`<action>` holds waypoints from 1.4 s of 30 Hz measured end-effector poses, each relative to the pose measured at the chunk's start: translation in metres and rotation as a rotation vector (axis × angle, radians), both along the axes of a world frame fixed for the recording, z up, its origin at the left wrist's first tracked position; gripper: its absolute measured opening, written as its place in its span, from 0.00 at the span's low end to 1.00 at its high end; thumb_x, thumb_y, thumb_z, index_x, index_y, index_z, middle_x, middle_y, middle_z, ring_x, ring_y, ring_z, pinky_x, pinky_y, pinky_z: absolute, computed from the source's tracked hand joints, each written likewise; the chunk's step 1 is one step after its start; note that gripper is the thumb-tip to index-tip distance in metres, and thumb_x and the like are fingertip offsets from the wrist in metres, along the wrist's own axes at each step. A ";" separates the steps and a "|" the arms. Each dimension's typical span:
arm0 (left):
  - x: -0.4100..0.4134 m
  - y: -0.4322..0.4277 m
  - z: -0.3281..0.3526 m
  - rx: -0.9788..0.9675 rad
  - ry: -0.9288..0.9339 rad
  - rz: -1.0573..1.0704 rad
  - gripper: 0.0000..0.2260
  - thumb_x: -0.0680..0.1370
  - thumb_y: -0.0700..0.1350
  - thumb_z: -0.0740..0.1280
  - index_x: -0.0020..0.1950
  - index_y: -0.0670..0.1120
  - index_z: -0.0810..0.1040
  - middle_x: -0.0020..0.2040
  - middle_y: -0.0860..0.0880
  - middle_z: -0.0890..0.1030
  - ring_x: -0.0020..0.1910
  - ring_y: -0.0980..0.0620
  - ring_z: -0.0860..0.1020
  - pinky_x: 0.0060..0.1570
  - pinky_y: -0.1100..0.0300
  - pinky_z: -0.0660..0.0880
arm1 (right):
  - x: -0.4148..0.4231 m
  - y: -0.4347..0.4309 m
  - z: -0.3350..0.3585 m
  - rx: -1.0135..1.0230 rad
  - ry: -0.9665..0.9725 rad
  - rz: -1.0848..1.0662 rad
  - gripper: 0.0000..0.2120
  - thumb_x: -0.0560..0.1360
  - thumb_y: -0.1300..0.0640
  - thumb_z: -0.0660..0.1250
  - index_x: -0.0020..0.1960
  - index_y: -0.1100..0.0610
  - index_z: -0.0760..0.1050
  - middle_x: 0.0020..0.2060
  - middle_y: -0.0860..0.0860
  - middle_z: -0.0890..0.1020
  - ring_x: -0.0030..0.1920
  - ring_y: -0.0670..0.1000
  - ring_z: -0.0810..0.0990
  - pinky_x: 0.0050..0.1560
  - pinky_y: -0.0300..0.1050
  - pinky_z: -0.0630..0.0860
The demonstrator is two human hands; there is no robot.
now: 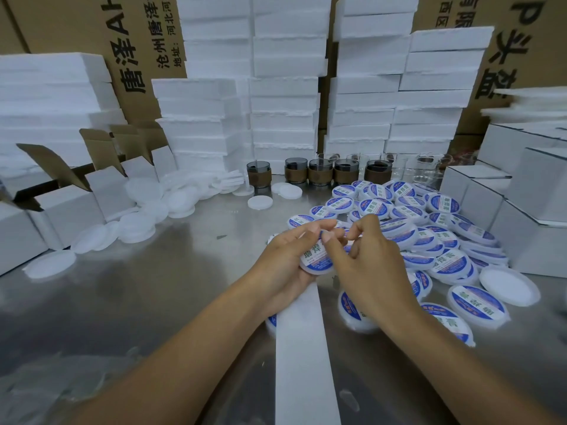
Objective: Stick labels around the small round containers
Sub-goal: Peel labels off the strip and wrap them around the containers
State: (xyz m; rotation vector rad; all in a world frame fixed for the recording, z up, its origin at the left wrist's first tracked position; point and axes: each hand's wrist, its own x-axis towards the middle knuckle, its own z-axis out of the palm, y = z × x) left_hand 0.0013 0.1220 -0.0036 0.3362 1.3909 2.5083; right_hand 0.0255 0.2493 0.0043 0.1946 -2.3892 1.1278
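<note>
Behind the steel table (153, 302) stand stacks of white foam boxes (282, 102) and brown cartons (138, 41). The left hand (285, 259) grips one round container (317, 260) just above the table; its top face already carries a blue print. The right hand (374, 265) pinches the upper rim of this container with curled thumb and finger; whether a label is between them I cannot tell. A white strip (306, 348) runs from under the left hand toward the viewer. At the right lies a big pile (429, 234) of printed containers, and at the left many blank discs (147, 210) wait. I judge the work about half done, with much left.
</note>
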 end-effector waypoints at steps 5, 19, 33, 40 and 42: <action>0.001 0.000 0.003 0.095 0.038 0.000 0.12 0.73 0.46 0.63 0.48 0.46 0.85 0.54 0.46 0.83 0.53 0.49 0.82 0.49 0.56 0.80 | -0.002 0.005 0.011 -0.390 -0.271 0.266 0.10 0.73 0.48 0.67 0.41 0.55 0.78 0.28 0.51 0.82 0.26 0.44 0.79 0.28 0.37 0.75; 0.009 0.003 -0.003 -0.346 0.237 0.061 0.09 0.76 0.40 0.66 0.55 0.44 0.79 0.46 0.46 0.84 0.44 0.51 0.82 0.48 0.60 0.77 | -0.004 0.009 0.011 -0.519 -0.165 0.146 0.15 0.75 0.49 0.66 0.40 0.62 0.76 0.31 0.60 0.81 0.23 0.47 0.77 0.28 0.39 0.75; 0.008 0.002 0.001 -0.218 0.133 0.130 0.09 0.80 0.44 0.60 0.55 0.43 0.78 0.43 0.47 0.84 0.41 0.53 0.82 0.41 0.64 0.78 | -0.005 0.011 0.008 -0.431 -0.111 0.209 0.01 0.75 0.55 0.67 0.46 0.52 0.76 0.29 0.48 0.82 0.28 0.43 0.79 0.31 0.35 0.77; 0.010 0.001 0.002 -0.246 0.140 0.179 0.11 0.80 0.46 0.61 0.58 0.45 0.78 0.51 0.43 0.84 0.45 0.50 0.82 0.47 0.61 0.79 | -0.004 0.008 0.008 -0.327 -0.070 0.231 0.13 0.72 0.57 0.70 0.45 0.39 0.71 0.34 0.49 0.80 0.31 0.46 0.80 0.34 0.43 0.79; 0.010 0.002 0.001 -0.293 0.153 0.214 0.11 0.79 0.46 0.62 0.58 0.45 0.78 0.48 0.45 0.83 0.44 0.50 0.81 0.45 0.62 0.78 | -0.006 0.010 0.009 -0.374 -0.066 0.227 0.13 0.73 0.57 0.69 0.47 0.39 0.72 0.35 0.49 0.79 0.29 0.45 0.80 0.33 0.42 0.79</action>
